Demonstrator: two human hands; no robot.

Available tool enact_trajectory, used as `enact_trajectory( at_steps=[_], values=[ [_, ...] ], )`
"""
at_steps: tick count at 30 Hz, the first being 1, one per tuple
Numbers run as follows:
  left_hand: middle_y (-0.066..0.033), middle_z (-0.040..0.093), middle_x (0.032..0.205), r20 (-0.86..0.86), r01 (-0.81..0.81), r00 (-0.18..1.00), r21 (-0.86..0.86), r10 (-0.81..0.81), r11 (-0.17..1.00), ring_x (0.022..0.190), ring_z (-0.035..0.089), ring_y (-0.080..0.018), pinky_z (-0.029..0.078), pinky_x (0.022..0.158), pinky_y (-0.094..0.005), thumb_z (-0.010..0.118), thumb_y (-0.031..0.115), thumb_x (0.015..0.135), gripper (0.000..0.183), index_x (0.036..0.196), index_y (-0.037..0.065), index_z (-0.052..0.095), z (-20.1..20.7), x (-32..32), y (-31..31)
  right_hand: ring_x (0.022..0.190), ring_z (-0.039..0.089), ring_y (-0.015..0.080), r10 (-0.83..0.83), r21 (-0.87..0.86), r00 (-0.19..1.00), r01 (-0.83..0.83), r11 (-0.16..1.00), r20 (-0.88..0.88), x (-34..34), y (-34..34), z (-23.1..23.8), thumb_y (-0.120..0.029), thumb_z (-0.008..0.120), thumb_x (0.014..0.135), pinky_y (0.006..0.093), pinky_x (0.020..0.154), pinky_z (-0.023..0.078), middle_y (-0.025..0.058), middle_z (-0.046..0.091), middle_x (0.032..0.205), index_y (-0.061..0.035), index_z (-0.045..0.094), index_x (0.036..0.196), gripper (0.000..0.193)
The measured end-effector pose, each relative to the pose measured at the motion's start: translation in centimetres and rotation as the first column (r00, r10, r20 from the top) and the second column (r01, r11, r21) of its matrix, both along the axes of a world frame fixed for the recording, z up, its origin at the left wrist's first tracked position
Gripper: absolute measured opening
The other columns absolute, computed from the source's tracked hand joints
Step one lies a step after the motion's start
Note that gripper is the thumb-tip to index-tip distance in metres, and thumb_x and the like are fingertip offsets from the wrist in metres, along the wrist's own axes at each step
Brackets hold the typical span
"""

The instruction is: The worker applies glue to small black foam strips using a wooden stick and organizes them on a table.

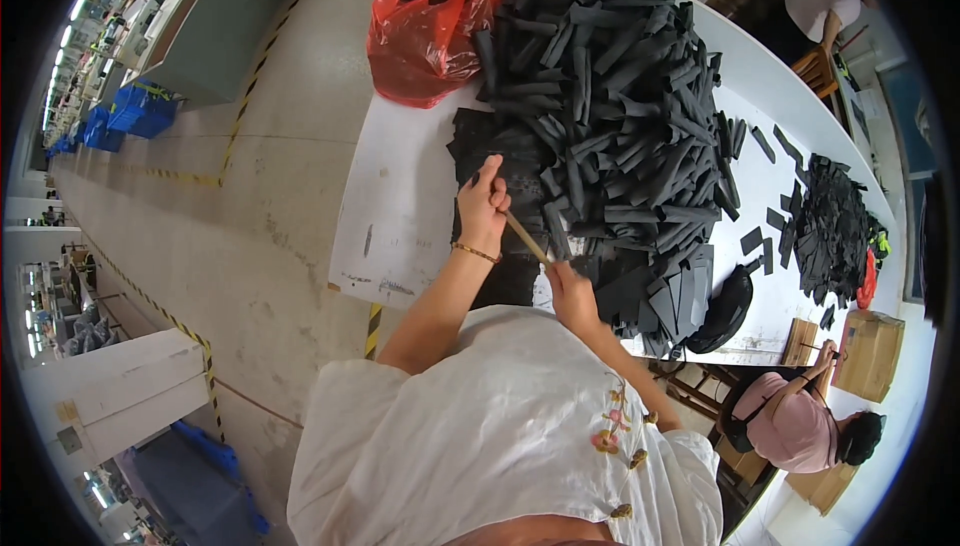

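A thin wooden stick (526, 238) slants between my hands above the worktable (395, 191). My right hand (572, 298) is closed around its lower end. At the upper end, the stick meets the fingers of my left hand (483, 208), which is closed; a bit of something dark shows at its fingers, too small to name. Under the hands lies a dark, stained sheet (500, 141). Just beyond, a big heap of black rolled strips (630, 96) covers the middle of the table. Flat dark grey pieces (682, 296) lie stacked to the right of my right hand.
A red plastic bag (430, 31) stands at the table's far left. A black rounded item (725, 311) sits near the front edge. Farther right are another black pile (833, 221) and a person in pink (790, 421) by a cardboard box (868, 356). Blue crates (143, 111) stand across the aisle.
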State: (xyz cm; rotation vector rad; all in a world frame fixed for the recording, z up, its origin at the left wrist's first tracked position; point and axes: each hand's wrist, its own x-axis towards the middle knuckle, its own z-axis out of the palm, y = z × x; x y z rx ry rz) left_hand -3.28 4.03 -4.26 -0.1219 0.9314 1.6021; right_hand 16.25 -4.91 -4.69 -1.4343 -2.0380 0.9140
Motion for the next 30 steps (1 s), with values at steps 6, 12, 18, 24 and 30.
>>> enact_trajectory(
  at_steps=[6, 12, 18, 24, 30],
  values=[
    [0.0027, 0.046, 0.051, 0.064, 0.098, 0.993, -0.06, -0.095, 0.993, 0.036, 0.033, -0.0061, 0.023, 0.038, -0.0218, 0.074, 0.021, 0.084, 0.019, 0.087, 0.005, 0.064, -0.6, 2.5, -0.7, 0.065, 0.063, 0.0396, 0.011, 0.005, 1.0, -0.012, 1.0, 0.028, 4.7, -3.8, 2.8, -0.008, 0.062, 0.088, 0.0434, 0.053, 0.048, 0.0218, 0.062, 0.07, -0.0026, 0.056, 0.09, 0.008],
    [0.0024, 0.043, 0.052, -0.022, -0.117, 0.993, 0.054, 0.118, 0.992, 0.038, 0.031, -0.0058, 0.023, 0.038, -0.0214, 0.06, 0.034, 0.094, 0.03, 0.091, 0.004, 0.061, -0.6, -2.0, 3.3, 0.063, 0.063, 0.0384, -0.005, 0.04, 0.998, 0.003, 0.999, 0.055, 6.7, -5.3, 3.9, -0.009, 0.063, 0.087, 0.0427, 0.051, 0.048, 0.0215, 0.061, 0.069, -0.0022, 0.056, 0.091, 0.01],
    [0.0017, 0.047, 0.059, 0.082, -0.147, 0.987, 0.071, 0.141, 0.987, 0.044, 0.036, -0.006, 0.028, 0.042, -0.0206, 0.052, 0.031, 0.098, 0.027, 0.087, 0.008, 0.06, -1.2, -1.4, 2.7, 0.055, 0.042, 0.0071, -0.2, -0.139, 0.946, 0.169, 0.976, -0.257, 3.3, -0.9, 6.2, -0.013, 0.073, 0.084, 0.0238, 0.049, 0.037, 0.0012, 0.045, 0.061, 0.0007, 0.057, 0.107, 0.031],
    [0.0, 0.053, 0.067, 0.264, -0.038, 0.964, 0.076, 0.016, 0.996, 0.051, 0.047, -0.0085, 0.039, 0.048, -0.0226, 0.053, 0.032, 0.098, 0.029, 0.09, 0.005, 0.061, -4.0, 2.9, 0.1, 0.061, 0.047, 0.014, 0.008, 0.156, 0.937, 0.049, 0.987, -0.349, -2.6, 5.3, 3.1, -0.005, 0.07, 0.084, 0.0276, 0.052, 0.038, 0.0073, 0.053, 0.076, 0.0011, 0.062, 0.097, 0.017],
    [-0.0085, 0.064, 0.103, -0.619, 0.736, 0.563, 0.074, -0.548, 0.672, 0.088, 0.064, -0.0158, 0.054, 0.07, -0.0292, 0.061, 0.026, 0.093, 0.034, 0.115, 0.001, 0.059, 1.6, 1.6, -1.3, 0.06, 0.05, 0.0187, 0.001, 0.09, 0.948, 0.029, 0.996, -0.318, -0.8, 6.3, 4.2, -0.005, 0.064, 0.087, 0.029, 0.053, 0.038, 0.0097, 0.053, 0.075, 0.0006, 0.062, 0.09, 0.006]
  ],
)
